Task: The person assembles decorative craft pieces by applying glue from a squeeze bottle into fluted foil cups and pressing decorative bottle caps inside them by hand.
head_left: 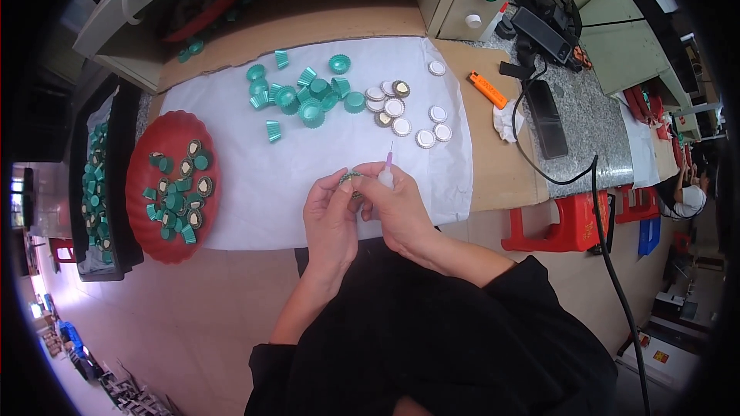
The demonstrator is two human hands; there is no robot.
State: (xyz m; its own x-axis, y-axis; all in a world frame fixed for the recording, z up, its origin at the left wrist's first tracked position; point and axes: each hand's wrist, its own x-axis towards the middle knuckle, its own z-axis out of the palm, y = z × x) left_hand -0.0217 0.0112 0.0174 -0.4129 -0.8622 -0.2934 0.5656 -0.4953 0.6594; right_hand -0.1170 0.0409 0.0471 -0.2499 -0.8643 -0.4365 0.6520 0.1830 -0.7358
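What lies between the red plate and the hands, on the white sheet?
In the head view, only bare white sheet lies between the red plate and the hands.

Sheet on counter; loose caps at its far middle, discs right of them; plate of caps at left edge; lighter right of sheet.

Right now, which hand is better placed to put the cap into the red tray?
Probably left. The left hand holds the cap and is nearer the red tray; the right hand holds the small bottle.
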